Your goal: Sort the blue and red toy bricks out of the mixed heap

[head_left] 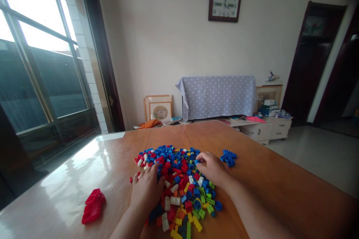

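Note:
A wide heap of toy building bricks (179, 170) in red, blue, white, yellow and green lies on the table in front of me. My left hand (147, 186) rests over the heap's left side, fingers stretched out and touching bricks, with no brick visibly gripped. At the upper right edge of the heap, my right hand (211, 166) has its fingers curled and its thumb and forefinger close around a blue brick (197, 161). A joined cluster of blue bricks (229, 157) lies to the right of that hand. Red joined bricks (94, 206) lie apart at the left.
The brown table (266, 183) has a glossy top with window glare on its left. Beyond it stand a low white cabinet (263, 130), something draped in a spotted grey cloth (218, 97) and framed pictures (159, 112). A clock (225, 3) hangs on the wall.

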`<state>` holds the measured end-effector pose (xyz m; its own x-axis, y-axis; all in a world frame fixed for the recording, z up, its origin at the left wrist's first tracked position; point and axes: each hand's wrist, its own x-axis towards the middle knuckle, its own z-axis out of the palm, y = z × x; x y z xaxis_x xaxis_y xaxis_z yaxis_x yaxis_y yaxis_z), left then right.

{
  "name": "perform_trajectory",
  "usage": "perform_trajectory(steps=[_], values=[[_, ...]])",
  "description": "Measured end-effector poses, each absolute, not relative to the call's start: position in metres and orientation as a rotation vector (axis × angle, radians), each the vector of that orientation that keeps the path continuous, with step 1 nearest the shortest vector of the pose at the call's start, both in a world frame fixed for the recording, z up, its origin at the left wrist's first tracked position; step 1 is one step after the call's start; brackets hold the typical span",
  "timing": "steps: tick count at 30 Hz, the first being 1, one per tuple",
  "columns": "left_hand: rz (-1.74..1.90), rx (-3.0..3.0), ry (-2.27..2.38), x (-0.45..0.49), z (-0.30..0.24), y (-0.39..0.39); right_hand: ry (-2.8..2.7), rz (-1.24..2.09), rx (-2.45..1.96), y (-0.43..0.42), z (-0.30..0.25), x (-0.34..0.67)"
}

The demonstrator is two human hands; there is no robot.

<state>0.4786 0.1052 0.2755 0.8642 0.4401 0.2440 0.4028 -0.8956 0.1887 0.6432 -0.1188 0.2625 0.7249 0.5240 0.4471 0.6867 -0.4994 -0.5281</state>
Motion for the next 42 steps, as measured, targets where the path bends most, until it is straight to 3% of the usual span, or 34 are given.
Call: perform_trajectory(steps=[6,16,23,42], values=[[0.457,2.915,0.66,0.478,0.273,0.108,-0.529,-0.277,-2.453,-0.152,0.25,0.68],[0.538,2.873,0.679,0.479,0.276,0.111,-0.29,-0.308,-2.334,-0.174,0.252,0.711],[0.51,2.857,0.51,0.48,0.272,0.11,-0.411,-0.127,-2.353,-0.16,0.239,0.706],[0.544,2.837,0.509,0.478,0.279,0.103,-0.718,-0.158,-2.231,-0.132,0.257,0.661]])
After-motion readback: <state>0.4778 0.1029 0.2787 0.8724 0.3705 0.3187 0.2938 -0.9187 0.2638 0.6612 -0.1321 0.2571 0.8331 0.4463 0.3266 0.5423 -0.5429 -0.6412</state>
